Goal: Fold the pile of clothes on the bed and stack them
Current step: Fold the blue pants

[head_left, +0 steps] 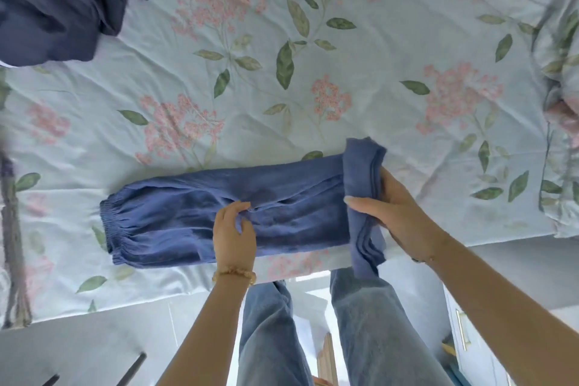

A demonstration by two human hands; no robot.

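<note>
Floral bedding, a pale floor and bits of furniture around the bed.

A light blue bedsheet printed with pink flower clusters and green leaves covers the bed, wrinkled across its middle. At the right edge a bunched quilt in the same floral print lies heaped on the sheet. Below the edge of the bed a pale grey floor shows, with two dark slanted bars at the lower left. At the lower right stands a white cabinet with a brass-coloured handle. A wooden object shows low in the middle, too hidden to identify.
</note>
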